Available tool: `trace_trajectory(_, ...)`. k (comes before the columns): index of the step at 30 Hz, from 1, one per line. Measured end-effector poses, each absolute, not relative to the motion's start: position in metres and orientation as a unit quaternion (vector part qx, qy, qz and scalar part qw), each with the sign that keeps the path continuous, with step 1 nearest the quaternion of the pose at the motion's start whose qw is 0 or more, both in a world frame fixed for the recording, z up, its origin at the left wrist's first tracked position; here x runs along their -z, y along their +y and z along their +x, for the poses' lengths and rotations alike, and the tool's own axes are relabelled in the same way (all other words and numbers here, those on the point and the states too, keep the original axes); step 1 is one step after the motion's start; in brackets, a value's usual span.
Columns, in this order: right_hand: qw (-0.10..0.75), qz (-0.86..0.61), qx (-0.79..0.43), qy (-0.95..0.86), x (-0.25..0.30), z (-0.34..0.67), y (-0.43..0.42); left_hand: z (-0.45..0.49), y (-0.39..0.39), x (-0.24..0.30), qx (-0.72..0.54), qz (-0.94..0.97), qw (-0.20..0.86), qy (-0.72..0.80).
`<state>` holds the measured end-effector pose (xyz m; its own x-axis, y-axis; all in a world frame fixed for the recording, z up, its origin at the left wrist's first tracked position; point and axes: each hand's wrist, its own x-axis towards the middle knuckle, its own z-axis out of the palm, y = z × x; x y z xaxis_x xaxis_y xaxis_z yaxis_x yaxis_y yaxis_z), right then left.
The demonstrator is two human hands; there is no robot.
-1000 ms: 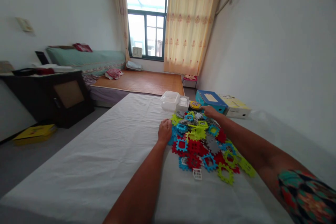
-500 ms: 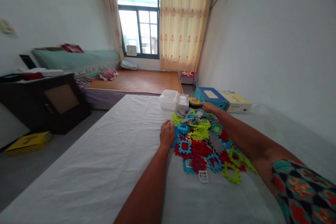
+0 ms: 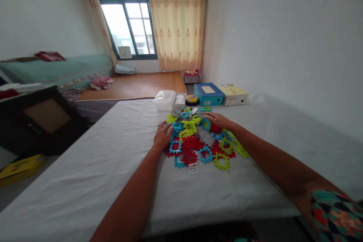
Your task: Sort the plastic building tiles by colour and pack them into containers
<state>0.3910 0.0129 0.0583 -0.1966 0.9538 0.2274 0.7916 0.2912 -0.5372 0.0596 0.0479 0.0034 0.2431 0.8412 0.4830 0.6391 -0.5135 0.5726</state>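
A loose pile of plastic building pieces in red, blue, lime green and grey lies on the white-covered table [image 3: 119, 159]. My left hand [image 3: 163, 136] rests against the pile's left edge, fingers extended beside a blue square frame piece [image 3: 175, 146]. On the far right side, my right hand [image 3: 219, 120] lies over the pieces with its fingers stretched out, close to a blue ring-like piece [image 3: 206, 123]. Neither hand visibly grips a piece. Toward me, a lime green frame piece [image 3: 221, 161] and a small white grid piece [image 3: 193, 168] sit at the near edge.
Behind the pile stand a clear plastic container [image 3: 164, 101], a white open box [image 3: 179, 102], a yellow-and-black round tin [image 3: 192, 100], a blue box [image 3: 209, 94] and a yellow-and-white box [image 3: 232, 94]. A dark cabinet [image 3: 42, 121] and bed [image 3: 141, 85] lie beyond.
My right hand has drawn back from the round tin onto the pile's right side. My left hand remains at the left edge. The view has turned right.
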Motion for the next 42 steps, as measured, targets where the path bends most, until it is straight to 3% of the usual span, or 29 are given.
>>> trace_trajectory(10, 0.308, -0.345, -0.100, -0.881, -0.069, 0.364, -0.023, 0.044, 0.058, -0.002, -0.345, 0.789, 0.136, 0.490)
trace_trajectory(15, 0.314, -0.525, -0.159, -0.775, -0.080, 0.443, -0.018, 0.041, 0.059, -0.004, -0.327, 0.791, 0.138, 0.498)
trace_trajectory(23, 0.237, -0.609, -0.288, -0.700, -0.036, 0.529, -0.011, 0.037, 0.065, -0.001, -0.323, 0.790, 0.135, 0.503)
trace_trajectory(27, 0.295, -0.641, -0.365, -0.607, -0.029, 0.541, -0.010, 0.037, 0.067, 0.003, -0.329, 0.788, 0.133, 0.503)
trace_trajectory(32, 0.320, -0.747, -0.306, -0.495, -0.038, 0.541, 0.014, 0.037, 0.067, 0.004, -0.331, 0.787, 0.133, 0.503)
trace_trajectory(38, 0.340, -0.771, -0.208, -0.496, -0.052, 0.535, 0.050, 0.038, 0.065, 0.001, -0.330, 0.786, 0.146, 0.501)
trace_trajectory(42, 0.238, -0.676, -0.292, -0.633, -0.047, 0.534, 0.038, 0.038, 0.065, 0.002, -0.331, 0.783, 0.157, 0.503)
